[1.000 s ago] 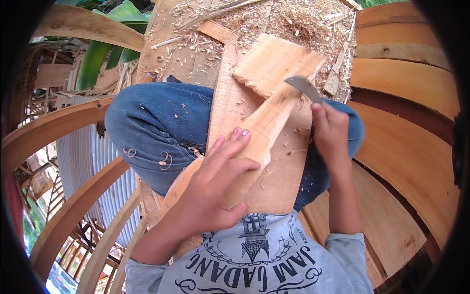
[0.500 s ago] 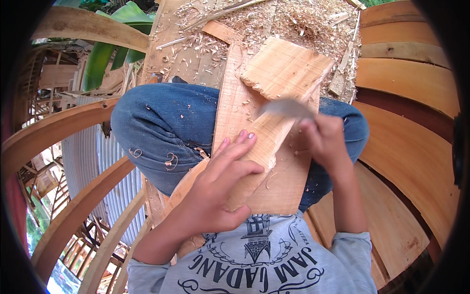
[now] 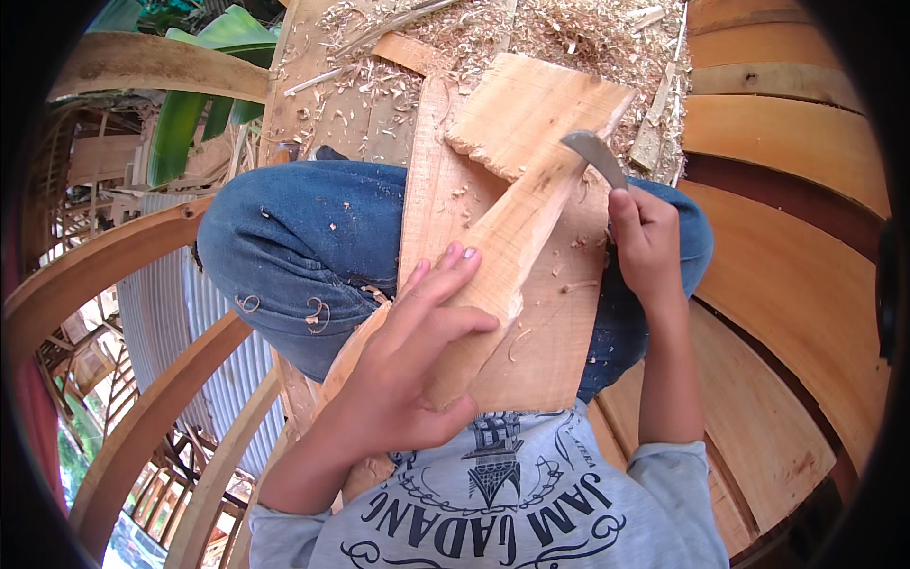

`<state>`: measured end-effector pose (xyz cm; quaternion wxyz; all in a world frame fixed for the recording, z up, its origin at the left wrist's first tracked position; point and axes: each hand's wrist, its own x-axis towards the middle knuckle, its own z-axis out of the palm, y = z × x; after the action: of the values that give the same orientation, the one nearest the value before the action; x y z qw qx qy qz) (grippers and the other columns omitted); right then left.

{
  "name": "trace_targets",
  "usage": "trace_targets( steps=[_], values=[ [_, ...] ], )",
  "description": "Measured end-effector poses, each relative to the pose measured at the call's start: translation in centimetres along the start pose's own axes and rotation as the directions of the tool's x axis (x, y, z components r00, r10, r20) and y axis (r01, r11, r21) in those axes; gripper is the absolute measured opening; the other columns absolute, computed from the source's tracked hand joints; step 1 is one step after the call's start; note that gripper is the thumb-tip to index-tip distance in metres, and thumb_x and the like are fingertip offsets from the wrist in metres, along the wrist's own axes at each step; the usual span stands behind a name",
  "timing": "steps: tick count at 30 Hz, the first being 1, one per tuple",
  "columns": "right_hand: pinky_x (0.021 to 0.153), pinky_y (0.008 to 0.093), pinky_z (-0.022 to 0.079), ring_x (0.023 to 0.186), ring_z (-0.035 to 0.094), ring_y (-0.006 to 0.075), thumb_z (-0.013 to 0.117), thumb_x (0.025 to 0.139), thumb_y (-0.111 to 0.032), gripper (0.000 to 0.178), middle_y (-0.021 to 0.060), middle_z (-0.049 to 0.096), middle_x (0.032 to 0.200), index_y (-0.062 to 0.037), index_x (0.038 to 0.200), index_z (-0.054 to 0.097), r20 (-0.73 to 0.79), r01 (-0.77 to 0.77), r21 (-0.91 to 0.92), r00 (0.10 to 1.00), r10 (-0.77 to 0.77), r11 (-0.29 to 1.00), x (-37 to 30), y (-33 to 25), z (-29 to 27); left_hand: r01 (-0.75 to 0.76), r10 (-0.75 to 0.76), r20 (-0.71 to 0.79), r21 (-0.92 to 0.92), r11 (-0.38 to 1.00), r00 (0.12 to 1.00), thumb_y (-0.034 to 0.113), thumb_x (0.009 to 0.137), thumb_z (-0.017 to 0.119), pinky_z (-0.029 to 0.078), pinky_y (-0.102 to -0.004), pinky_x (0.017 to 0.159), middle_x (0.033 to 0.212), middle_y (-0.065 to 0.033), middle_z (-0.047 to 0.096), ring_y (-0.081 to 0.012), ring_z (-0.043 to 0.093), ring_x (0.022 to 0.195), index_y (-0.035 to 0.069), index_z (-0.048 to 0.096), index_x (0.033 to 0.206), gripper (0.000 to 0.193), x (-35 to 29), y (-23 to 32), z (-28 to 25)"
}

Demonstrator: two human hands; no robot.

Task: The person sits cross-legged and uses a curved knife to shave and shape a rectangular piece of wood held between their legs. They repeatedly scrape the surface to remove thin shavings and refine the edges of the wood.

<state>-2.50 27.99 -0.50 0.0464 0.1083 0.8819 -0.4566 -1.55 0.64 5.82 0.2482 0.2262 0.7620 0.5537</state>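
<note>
A pale wooden piece (image 3: 531,213), broad at the far end and narrowed at the middle, lies slantwise over a flat board (image 3: 550,356) across my lap. My left hand (image 3: 417,332) rests on the near part of this piece, fingers spread over its surface, thumb toward its right edge. In my right hand (image 3: 646,228) is a knife with a curved blade (image 3: 594,155), fingers wrapped round its handle, which they hide. The blade is over the right edge of the narrowed part; whether it touches the wood I cannot tell.
Wood shavings (image 3: 588,38) cover the planks ahead, with a small wood offcut (image 3: 403,52) among them. Curved wooden ribs (image 3: 123,247) stand at my left, curved planks (image 3: 787,256) at my right. My bent knees (image 3: 294,237) flank the board.
My right hand has moved slightly right and the knife blade, blurred before, now points up and left, farther along the wood. My left hand keeps its place on the piece. The view has shifted slightly.
</note>
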Motion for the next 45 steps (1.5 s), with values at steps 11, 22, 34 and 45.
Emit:
trace_targets(
  steps=[11, 22, 34, 45],
  values=[
    [0.044, 0.0357, 0.036, 0.043, 0.043, 0.0248, 0.059, 0.09, -0.031, 0.039, 0.0164, 0.044, 0.051, 0.0012, 0.067, 0.054, -0.065, 0.039, -0.107, 0.997, -0.046, 0.993, -1.4, -1.5, 1.6, -0.013, 0.013, -0.003, -0.001, 1.0, 1.0, 0.004, 0.06, 0.065, 0.018, -0.0506, 0.11, 0.138, -0.024, 0.038, -0.0406, 0.03, 0.134, 0.005, 0.055, 0.106, 0.047, 0.0, -0.1, -0.1],
    [0.042, 0.0324, 0.032, 0.043, 0.036, 0.0143, 0.054, 0.093, -0.032, 0.046, 0.0129, 0.039, 0.048, 0.0032, 0.064, 0.05, 0.122, 0.425, -0.05, 0.901, -0.417, 0.904, -2.4, -1.4, 2.0, 0.008, -0.007, 0.008, -0.051, 0.999, 1.0, 0.003, 0.058, 0.065, 0.02, -0.051, 0.11, 0.137, -0.0241, 0.04, -0.0402, 0.032, 0.133, 0.005, 0.055, 0.104, 0.046, -0.4, -0.1, -0.2],
    [0.042, 0.0329, 0.035, 0.044, 0.043, 0.0122, 0.052, 0.094, -0.03, 0.044, 0.0119, 0.042, 0.047, 0.0003, 0.063, 0.05, 0.031, -0.082, 0.211, 0.997, 0.077, 0.974, 0.0, -1.6, 1.2, -0.01, 0.007, -0.052, -0.053, 0.999, 0.999, 0.003, 0.058, 0.064, 0.019, -0.0511, 0.11, 0.136, -0.0245, 0.041, -0.0411, 0.033, 0.132, 0.006, 0.056, 0.102, 0.044, -0.1, -0.1, -0.2],
    [0.045, 0.0354, 0.038, 0.044, 0.048, 0.0291, 0.062, 0.088, -0.03, 0.04, 0.0175, 0.046, 0.051, 0.0011, 0.064, 0.052, -0.025, 0.102, -0.003, 0.994, -0.102, 0.995, -0.2, -2.3, 1.8, -0.012, 0.005, -0.072, -0.108, 0.994, 0.997, 0.005, 0.057, 0.065, 0.019, -0.0503, 0.11, 0.136, -0.0251, 0.041, -0.0419, 0.032, 0.132, 0.006, 0.056, 0.1, 0.044, 0.0, -0.4, -0.2]
  ],
)
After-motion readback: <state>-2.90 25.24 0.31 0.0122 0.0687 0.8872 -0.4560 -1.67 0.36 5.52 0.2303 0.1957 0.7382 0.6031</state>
